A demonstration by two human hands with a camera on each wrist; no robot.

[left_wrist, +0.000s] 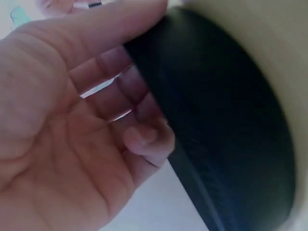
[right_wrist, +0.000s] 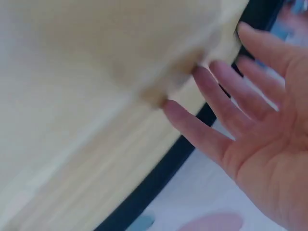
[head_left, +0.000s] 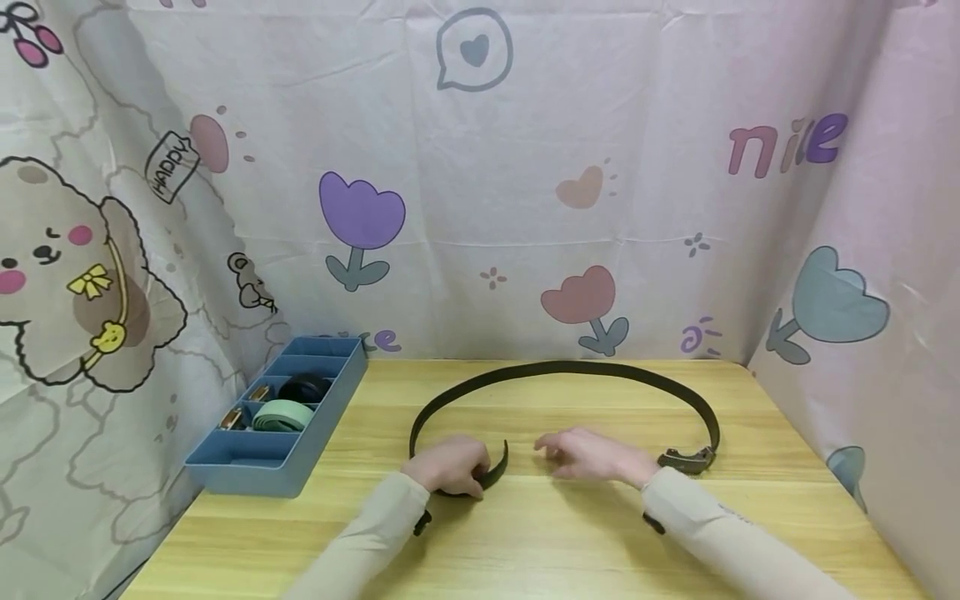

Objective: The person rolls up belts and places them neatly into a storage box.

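A black belt [head_left: 562, 367] lies in a wide arc on the wooden table, its metal buckle [head_left: 686, 460] at the right end. Near the belt's other end, my left hand [head_left: 452, 464] pinches the strap between thumb and fingers; the tip curls up past the hand. The left wrist view shows the dark strap [left_wrist: 211, 110] close up against the thumb and curled fingers. My right hand [head_left: 592, 455] hovers inside the arc, left of the buckle, touching nothing. In the right wrist view its fingers [right_wrist: 202, 125] are spread and relaxed.
At the left on the table [head_left: 525, 550] stands a blue divided box [head_left: 300, 467]. In its compartments are a rolled light green belt [head_left: 283, 415], a rolled black belt [head_left: 303, 387] and gold-coloured buckles [head_left: 232, 418]. A printed curtain [head_left: 480, 167] hangs behind and at both sides.
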